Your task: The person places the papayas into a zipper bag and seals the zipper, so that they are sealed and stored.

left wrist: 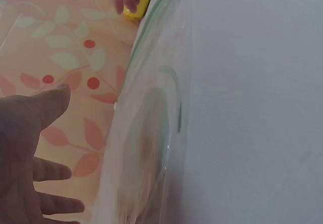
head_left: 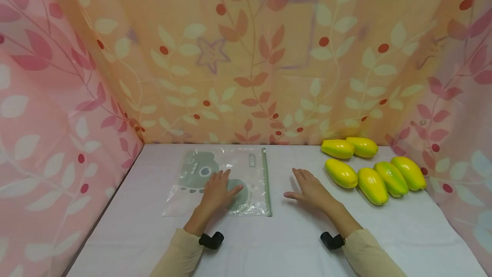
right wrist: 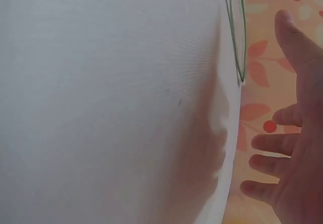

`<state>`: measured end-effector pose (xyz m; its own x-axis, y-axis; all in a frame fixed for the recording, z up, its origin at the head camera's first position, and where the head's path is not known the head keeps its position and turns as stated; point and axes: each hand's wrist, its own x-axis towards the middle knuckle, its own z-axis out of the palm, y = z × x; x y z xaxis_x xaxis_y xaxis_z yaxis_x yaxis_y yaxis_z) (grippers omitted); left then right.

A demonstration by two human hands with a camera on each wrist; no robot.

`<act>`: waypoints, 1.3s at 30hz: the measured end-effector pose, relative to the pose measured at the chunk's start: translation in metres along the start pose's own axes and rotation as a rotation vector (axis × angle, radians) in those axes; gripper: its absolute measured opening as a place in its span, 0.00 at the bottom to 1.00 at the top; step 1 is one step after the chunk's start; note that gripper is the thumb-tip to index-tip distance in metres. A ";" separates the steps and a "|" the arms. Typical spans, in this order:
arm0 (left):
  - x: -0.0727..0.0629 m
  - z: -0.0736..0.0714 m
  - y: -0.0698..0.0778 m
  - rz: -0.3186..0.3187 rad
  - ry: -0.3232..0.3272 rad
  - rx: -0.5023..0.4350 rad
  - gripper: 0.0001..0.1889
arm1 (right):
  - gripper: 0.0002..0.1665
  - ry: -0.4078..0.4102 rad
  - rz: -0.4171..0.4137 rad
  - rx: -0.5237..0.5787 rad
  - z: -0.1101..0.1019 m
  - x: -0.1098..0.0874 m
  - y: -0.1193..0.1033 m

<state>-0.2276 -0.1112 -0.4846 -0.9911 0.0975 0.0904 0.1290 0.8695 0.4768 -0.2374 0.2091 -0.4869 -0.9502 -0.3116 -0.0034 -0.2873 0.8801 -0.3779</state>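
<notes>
A clear plastic zipper bag point(head_left: 234, 166) with a green dinosaur print lies flat on the white table, its green zip edge toward the right. Over the bag's lower middle is my left hand point(head_left: 218, 191), fingers extended and holding nothing; the left wrist view shows it above the clear sheet. My right hand point(head_left: 312, 191) hovers over the white cloth between the bag and the fruit, fingers spread, its shadow below it in the right wrist view. Several yellow-green fruits, mango- or papaya-like, lie at the right, among them a front fruit point(head_left: 373, 186) nearest the right hand.
The table point(head_left: 284, 247) has a white cover. A leaf-patterned curtain point(head_left: 246, 54) hangs behind it, with pink patterned cloth point(head_left: 50, 110) at the left side and similar cloth at the right. Two fruits point(head_left: 338, 148) lie close to the back edge.
</notes>
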 end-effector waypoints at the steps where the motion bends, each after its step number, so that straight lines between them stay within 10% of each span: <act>1: 0.001 0.001 0.000 0.003 -0.004 -0.019 0.40 | 0.61 0.001 -0.012 -0.003 0.000 0.001 0.000; 39: 0.021 0.019 0.039 -0.004 -0.080 -0.273 0.34 | 0.53 -0.097 -0.237 -0.030 0.008 0.033 -0.019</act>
<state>-0.2440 -0.0662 -0.4813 -0.9897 0.1413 0.0237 0.1178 0.7088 0.6955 -0.2626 0.1794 -0.4877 -0.8401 -0.5424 -0.0075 -0.5056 0.7880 -0.3514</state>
